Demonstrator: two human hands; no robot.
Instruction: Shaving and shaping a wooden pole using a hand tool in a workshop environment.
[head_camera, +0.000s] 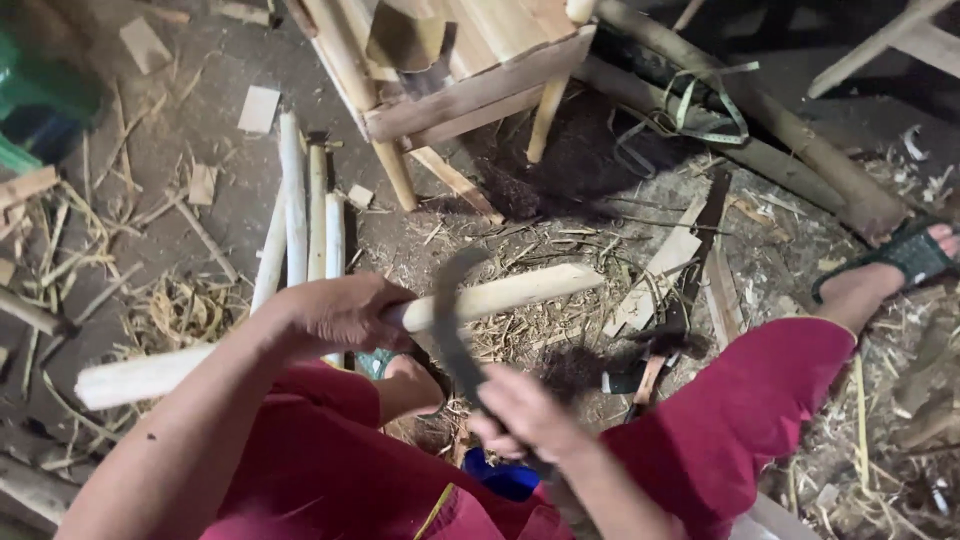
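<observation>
1. My left hand (335, 315) has its fingers wrapped round a long pale peeled wooden stick (340, 335), lying across my lap.
2. My right hand (525, 410), at 5 o'clock, has its fingers closed on a dark curved blade (447, 320) crossing the stick.
3. A green measuring tape (700, 110) lies at 1 o'clock.

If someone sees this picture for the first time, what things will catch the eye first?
First, the pale peeled wooden pole lying across the middle, gripped by the left hand. Next, the dark curved blade held in the right hand, its edge meeting the pole. Behind them stands a wooden stool, on ground littered with wood shavings.
</observation>
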